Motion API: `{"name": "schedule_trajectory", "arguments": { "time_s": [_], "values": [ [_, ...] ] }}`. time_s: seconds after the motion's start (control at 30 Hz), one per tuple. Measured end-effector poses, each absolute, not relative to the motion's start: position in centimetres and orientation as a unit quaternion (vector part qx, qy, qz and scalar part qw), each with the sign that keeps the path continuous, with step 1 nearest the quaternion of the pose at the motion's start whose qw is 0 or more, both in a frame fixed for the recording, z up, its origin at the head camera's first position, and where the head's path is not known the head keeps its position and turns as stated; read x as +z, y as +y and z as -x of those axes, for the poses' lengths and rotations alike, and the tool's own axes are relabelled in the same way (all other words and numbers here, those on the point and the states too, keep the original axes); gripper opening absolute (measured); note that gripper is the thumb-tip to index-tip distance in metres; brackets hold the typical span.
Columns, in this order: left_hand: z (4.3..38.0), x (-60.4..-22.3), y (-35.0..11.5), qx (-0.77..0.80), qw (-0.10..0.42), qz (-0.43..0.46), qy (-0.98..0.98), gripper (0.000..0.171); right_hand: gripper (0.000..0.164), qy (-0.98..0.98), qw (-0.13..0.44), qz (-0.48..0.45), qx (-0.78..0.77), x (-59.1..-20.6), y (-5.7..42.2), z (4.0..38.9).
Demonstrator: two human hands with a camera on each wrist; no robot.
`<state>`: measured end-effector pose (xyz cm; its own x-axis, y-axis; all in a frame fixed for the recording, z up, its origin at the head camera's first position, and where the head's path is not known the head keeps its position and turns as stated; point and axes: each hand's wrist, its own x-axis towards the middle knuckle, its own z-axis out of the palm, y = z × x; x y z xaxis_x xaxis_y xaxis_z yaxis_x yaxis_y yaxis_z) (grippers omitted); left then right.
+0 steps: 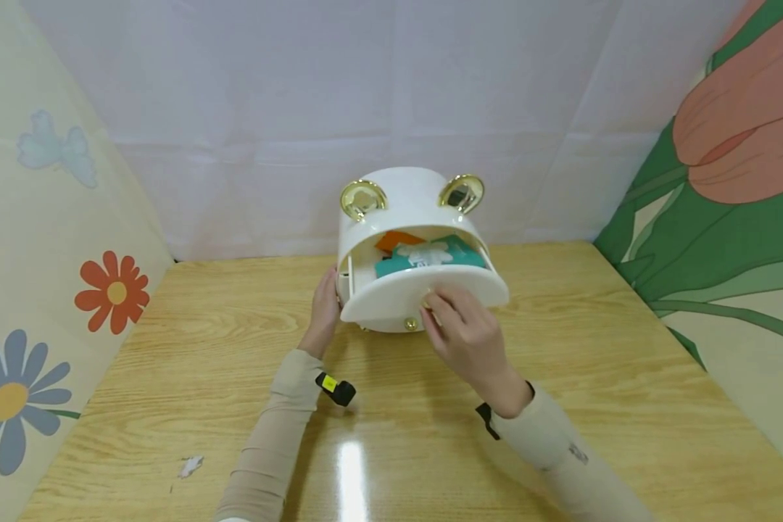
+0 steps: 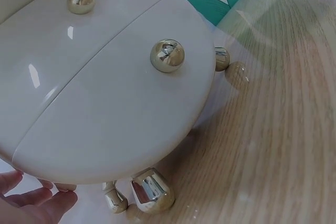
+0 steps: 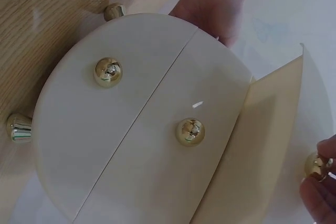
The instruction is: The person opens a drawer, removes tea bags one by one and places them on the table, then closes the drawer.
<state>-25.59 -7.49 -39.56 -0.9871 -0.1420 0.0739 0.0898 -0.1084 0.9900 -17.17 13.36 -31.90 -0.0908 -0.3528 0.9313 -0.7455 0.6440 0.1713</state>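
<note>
A white rounded drawer box with two gold ears stands on small gold feet near the back of the table. Its top drawer is pulled out toward me. My right hand pinches that drawer's round gold knob. Inside the drawer lie a teal packet with a white print and an orange item. Against the box's left side rests my left hand, its fingers partly hidden behind the edge. The two lower drawers, each with a gold knob, are closed.
The wooden table has a small pale chipped patch at front left. Behind the box hangs a white cloth. Flower-painted panels stand at both sides.
</note>
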Motion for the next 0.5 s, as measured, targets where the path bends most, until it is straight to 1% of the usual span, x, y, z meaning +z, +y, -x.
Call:
{"name": "schedule_trajectory", "arguments": {
  "time_s": [0.2,0.5],
  "values": [
    [25.7,-39.5,-7.3,-0.739,0.088,-0.035,-0.667,0.042,0.014,-0.713,0.557,-0.387,0.176,-31.8,13.5,16.6],
    [25.7,-39.4,-7.1,-0.751,0.089,-0.038,-0.653,0.042,0.014,-0.706,0.562,-0.393,0.177,-31.8,13.6,15.8]
  ]
}}
